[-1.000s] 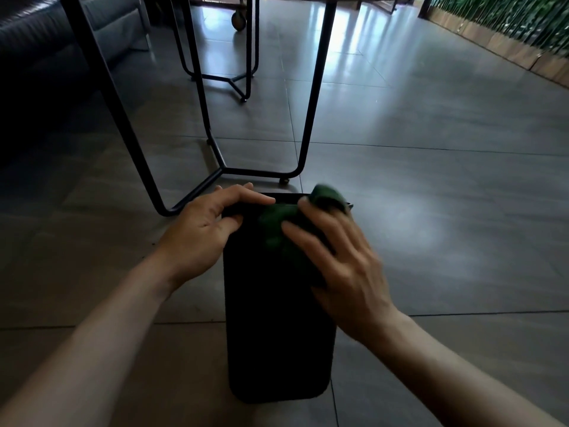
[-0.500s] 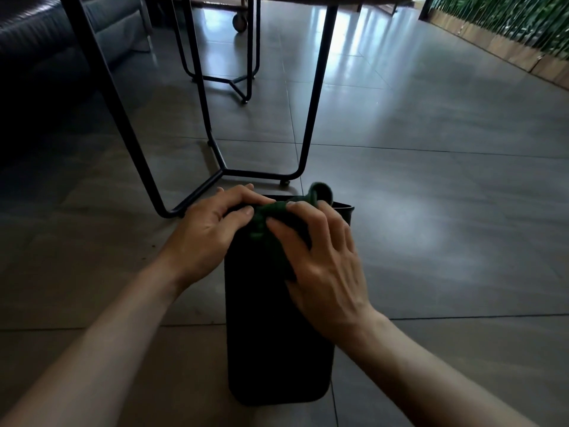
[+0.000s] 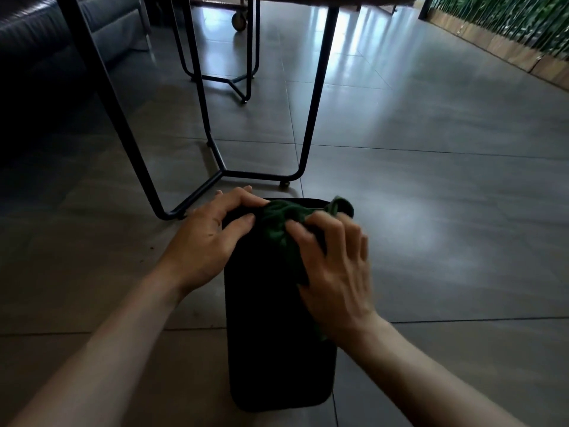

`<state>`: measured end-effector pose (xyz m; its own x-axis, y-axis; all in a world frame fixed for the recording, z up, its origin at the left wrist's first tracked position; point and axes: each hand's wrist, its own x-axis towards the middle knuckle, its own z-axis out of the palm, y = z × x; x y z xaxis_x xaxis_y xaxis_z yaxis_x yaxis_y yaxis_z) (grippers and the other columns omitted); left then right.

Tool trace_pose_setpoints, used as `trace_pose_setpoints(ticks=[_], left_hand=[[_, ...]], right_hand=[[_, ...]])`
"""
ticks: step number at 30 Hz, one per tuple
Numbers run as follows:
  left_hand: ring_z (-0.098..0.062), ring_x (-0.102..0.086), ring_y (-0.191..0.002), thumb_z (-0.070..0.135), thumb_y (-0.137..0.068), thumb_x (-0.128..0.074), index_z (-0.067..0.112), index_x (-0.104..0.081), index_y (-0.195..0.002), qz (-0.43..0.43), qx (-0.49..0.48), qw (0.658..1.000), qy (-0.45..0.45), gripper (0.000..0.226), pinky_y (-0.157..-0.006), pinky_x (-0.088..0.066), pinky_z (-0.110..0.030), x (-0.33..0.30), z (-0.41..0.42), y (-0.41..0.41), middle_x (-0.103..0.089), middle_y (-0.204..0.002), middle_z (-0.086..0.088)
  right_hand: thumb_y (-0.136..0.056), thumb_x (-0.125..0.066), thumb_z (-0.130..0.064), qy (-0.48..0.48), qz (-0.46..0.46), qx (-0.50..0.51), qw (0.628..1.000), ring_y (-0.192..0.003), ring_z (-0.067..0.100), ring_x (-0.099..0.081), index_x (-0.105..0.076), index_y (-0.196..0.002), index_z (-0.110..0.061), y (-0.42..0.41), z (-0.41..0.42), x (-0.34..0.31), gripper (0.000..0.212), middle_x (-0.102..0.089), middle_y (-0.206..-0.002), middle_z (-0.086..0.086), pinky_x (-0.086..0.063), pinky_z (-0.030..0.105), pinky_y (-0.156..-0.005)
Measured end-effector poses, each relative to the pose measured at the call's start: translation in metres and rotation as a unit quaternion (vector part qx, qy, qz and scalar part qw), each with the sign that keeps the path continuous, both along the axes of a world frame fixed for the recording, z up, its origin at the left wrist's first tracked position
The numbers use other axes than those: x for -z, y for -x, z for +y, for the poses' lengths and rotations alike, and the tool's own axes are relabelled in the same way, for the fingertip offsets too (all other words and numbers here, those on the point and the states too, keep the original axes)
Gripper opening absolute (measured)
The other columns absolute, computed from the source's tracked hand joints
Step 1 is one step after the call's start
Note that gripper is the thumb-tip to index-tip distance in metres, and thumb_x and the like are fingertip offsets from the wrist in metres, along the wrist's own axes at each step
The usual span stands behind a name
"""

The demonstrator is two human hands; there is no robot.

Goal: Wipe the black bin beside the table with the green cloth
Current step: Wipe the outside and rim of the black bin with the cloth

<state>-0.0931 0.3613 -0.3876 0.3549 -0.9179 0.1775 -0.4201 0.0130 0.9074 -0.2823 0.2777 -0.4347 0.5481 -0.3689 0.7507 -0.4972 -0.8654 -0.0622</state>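
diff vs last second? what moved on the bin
The right hand slid the green cloth across the top of the black bin toward the left hand, so the cloth now nearly meets the left fingers; a tail of it sticks up past the far rim. Nothing was let go. The left hand's grip on the bin's top left edge, the bin's spot on the floor and the table legs are unchanged.
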Motion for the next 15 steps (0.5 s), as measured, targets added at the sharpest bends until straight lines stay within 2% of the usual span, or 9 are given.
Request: trace_pose_setpoints(ticks=[2,3,5,7,9,12,14,15], left_hand=[[0.018,-0.043,-0.135,0.028,-0.093,-0.053,0.05,-0.072,-0.104,-0.014,-0.003,1.0,0.008,0.031,-0.127,-0.024,-0.048,0.0,0.0,0.001,-0.061,-0.121,0.045],[0.018,-0.042,-0.135,0.027,-0.094,-0.053,0.049,-0.072,-0.106,-0.018,-0.004,1.0,0.009,0.031,-0.127,-0.024,-0.048,0.001,0.0,0.001,-0.061,-0.123,0.043],[0.016,-0.042,-0.136,0.021,-0.097,-0.054,0.046,-0.072,-0.108,-0.016,-0.007,1.0,0.014,0.033,-0.127,-0.024,-0.047,0.003,0.0,0.002,-0.064,-0.126,0.033],[0.014,-0.043,-0.138,0.015,-0.099,-0.056,0.044,-0.073,-0.108,-0.018,-0.006,1.0,0.018,0.035,-0.127,-0.024,-0.047,0.003,0.0,0.003,-0.065,-0.13,0.024],[0.014,-0.044,-0.136,0.014,-0.1,-0.056,0.043,-0.073,-0.108,-0.021,-0.007,1.0,0.013,0.035,-0.127,-0.024,-0.047,0.003,0.0,0.004,-0.066,-0.127,0.025],[0.019,-0.047,-0.13,0.013,-0.101,-0.057,0.045,-0.072,-0.104,-0.029,-0.002,1.0,0.01,0.036,-0.127,-0.025,-0.047,-0.001,0.0,0.003,-0.067,-0.116,0.039],[0.022,-0.05,-0.124,0.011,-0.101,-0.056,0.047,-0.071,-0.101,-0.034,-0.005,0.999,0.009,0.039,-0.126,-0.025,-0.048,-0.003,0.0,0.003,-0.065,-0.113,0.043],[0.022,-0.051,-0.122,0.011,-0.101,-0.056,0.047,-0.071,-0.101,-0.036,-0.008,0.999,0.011,0.039,-0.126,-0.026,-0.048,-0.003,0.0,0.004,-0.066,-0.113,0.041]], right_hand=[[-0.093,-0.074,-0.028,0.026,0.05,-0.03,0.998,-0.116,0.037,-0.045,-0.053,-0.134,-0.016,0.012,0.02,0.026,0.047,-0.043,-0.129,0.012,-0.043,0.047,-0.096],[-0.099,-0.066,-0.025,0.049,0.091,-0.059,0.993,-0.115,0.037,-0.046,-0.055,-0.134,-0.017,0.024,0.033,0.044,0.038,-0.044,-0.129,0.012,-0.045,0.049,-0.095],[-0.108,-0.045,-0.019,0.092,0.156,-0.111,0.977,-0.111,0.033,-0.051,-0.059,-0.13,-0.02,0.05,0.055,0.068,0.026,-0.048,-0.128,0.009,-0.049,0.047,-0.094],[-0.108,-0.042,-0.016,0.098,0.176,-0.137,0.97,-0.11,0.032,-0.052,-0.06,-0.127,-0.022,0.059,0.053,0.066,0.027,-0.05,-0.127,0.007,-0.05,0.045,-0.094],[-0.103,-0.052,-0.02,0.065,0.128,-0.113,0.983,-0.111,0.035,-0.049,-0.057,-0.13,-0.018,0.046,0.038,0.044,0.028,-0.047,-0.127,0.01,-0.045,0.047,-0.095],[-0.09,-0.072,-0.026,-0.003,-0.001,-0.015,1.0,-0.113,0.036,-0.046,-0.06,-0.129,-0.014,0.012,0.001,-0.002,0.042,-0.045,-0.125,0.011,-0.041,0.043,-0.092],[-0.09,-0.075,-0.026,-0.01,-0.019,0.008,1.0,-0.113,0.036,-0.047,-0.062,-0.128,-0.012,0.004,0.0,-0.004,0.042,-0.045,-0.125,0.012,-0.04,0.042,-0.09],[-0.091,-0.073,-0.025,0.004,0.008,-0.008,1.0,-0.112,0.037,-0.048,-0.06,-0.129,-0.013,0.009,0.01,0.008,0.041,-0.045,-0.126,0.013,-0.041,0.044,-0.091]])
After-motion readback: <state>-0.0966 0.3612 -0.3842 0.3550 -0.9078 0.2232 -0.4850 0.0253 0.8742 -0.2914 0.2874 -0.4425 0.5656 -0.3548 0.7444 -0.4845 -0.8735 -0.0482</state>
